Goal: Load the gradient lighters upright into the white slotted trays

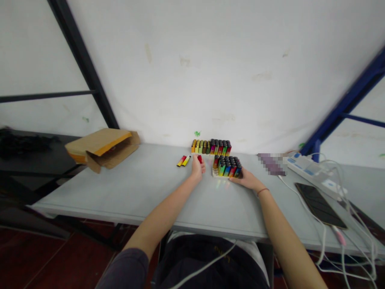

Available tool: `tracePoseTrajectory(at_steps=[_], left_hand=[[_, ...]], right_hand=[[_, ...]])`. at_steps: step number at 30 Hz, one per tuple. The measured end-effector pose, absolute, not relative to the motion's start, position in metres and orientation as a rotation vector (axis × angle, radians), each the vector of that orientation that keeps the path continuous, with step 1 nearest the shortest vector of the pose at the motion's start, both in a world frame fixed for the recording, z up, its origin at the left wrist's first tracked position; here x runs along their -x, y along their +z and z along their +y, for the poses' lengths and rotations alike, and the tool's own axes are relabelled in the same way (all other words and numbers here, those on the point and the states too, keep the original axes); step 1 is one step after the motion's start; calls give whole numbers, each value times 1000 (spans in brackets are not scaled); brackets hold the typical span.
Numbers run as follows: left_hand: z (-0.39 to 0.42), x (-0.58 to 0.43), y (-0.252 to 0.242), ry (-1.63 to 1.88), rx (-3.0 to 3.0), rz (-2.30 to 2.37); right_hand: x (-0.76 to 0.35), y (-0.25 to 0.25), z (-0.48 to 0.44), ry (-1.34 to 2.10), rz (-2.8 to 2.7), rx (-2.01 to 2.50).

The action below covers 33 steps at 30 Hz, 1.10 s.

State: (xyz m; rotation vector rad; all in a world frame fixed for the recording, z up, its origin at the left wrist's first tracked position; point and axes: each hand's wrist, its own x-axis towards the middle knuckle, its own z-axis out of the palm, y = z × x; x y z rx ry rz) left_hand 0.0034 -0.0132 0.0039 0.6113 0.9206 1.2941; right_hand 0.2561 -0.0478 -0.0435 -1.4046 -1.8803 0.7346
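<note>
My left hand [197,170] is closed around a red lighter [200,159], its top end poking out of the fingers. Just to its left, a red-and-yellow lighter [181,161] and a yellow-and-white lighter [186,161] lie flat on the table. My right hand [248,180] grips the right front corner of a white tray [215,174]. Several colourful lighters [227,167] with black tops stand upright in that tray, and slots at its left front hold none. Behind it, against the wall, are upright yellow lighters [200,147] and multicoloured lighters [221,148] in rows.
An opened cardboard box [102,144] sits at the table's left end. To the right are a phone [320,204], a partly blurred-out purple device [273,164], a white power strip [315,176] and tangled white cables. The white wall [204,88] borders the grey table [144,192] behind.
</note>
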Motion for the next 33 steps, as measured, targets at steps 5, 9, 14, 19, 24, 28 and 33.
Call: tracePoseTrajectory(at_steps=[5,9,14,19,24,28,33], left_hand=[[-13,-2,3,1298,-606,976],[-11,-1,3,1272,-659,952],[-8,-5,-3,1273,-926,980],[-10,-7,-10,1409,-1401,945],[-9,-6,-12,1465,-1598,958],[-6,-6,-18,1375,-1641,910],[-6,-5,-21,1368,-1690,893]], right_hand=[[-254,-40,-50,725,-1865,1413],[-253,-37,-52,724,-1868,1405],[-252,-36,-52,735,-1880,1416],[-251,-38,-52,736,-1864,1404],[-250,-37,-52,760,-1849,1393],[-249,-33,-53,739,-1850,1376],[-246,-27,-56,732,-1860,1349]])
